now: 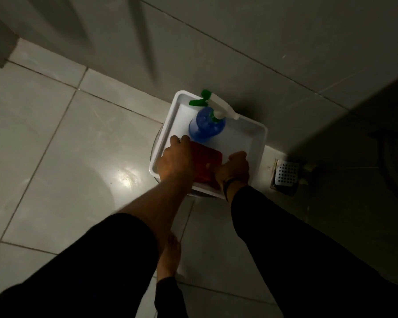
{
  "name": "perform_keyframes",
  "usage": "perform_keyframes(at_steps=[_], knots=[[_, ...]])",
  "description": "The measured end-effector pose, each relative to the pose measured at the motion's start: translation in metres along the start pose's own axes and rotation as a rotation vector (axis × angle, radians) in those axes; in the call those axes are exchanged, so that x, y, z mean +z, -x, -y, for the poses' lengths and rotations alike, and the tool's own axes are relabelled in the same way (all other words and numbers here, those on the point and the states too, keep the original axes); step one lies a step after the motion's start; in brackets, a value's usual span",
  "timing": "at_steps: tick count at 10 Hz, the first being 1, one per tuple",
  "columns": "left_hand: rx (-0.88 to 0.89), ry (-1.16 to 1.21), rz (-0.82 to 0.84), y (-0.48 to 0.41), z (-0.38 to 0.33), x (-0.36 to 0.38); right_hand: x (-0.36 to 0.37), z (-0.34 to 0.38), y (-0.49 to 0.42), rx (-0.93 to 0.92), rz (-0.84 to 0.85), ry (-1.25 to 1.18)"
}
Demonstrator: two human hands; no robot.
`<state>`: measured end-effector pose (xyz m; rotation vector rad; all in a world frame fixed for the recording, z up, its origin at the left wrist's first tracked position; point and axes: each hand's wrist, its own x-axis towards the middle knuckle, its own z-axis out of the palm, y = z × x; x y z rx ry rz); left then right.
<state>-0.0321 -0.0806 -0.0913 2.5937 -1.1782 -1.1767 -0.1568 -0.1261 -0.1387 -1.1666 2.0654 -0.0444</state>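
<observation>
The red cloth (208,159) lies flat in the near part of the white tray (259,143), and both hands are on it. The left hand (177,159) covers its left side, with the fingers bent down over the far edge. They look like they are grabbing it. The right hand (233,168) has its fingers curled and its thumb on top, pinching the right edge of the cloth. I think the job is only at its start. The cloth is held but not lifted, and it may be going in or coming out; I cannot tell which. The blue spray bottle (205,127) stands upright just past the cloth at the far side of the tray, and no hand is on it. Spraying and wiping seem to be the work left to do. The tray sits on something round (155,143), maybe a bucket or a stool, but almost all of it is hidden. Near the tray on the right is a small drain (286,173) in the tiled floor (78,134), and a bare foot (169,255) stands closer in. The room is dim. The fingertips are tucked out of sight, the near end of the cloth is behind the wrists, and the dark shape at the far right is too dark to name.
</observation>
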Motion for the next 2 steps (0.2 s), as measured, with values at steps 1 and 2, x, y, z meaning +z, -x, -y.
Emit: perform_keyframes(at_steps=[1, 2], knots=[[0.068, 0.063, -0.093, 0.021, 0.003, -0.017, -0.007, 0.013, 0.025, -0.045, -0.036, -0.038], [0.078, 0.12, -0.181, 0.083, 0.033, -0.055, -0.032, 0.037, 0.103, -0.096, -0.082, -0.21]])
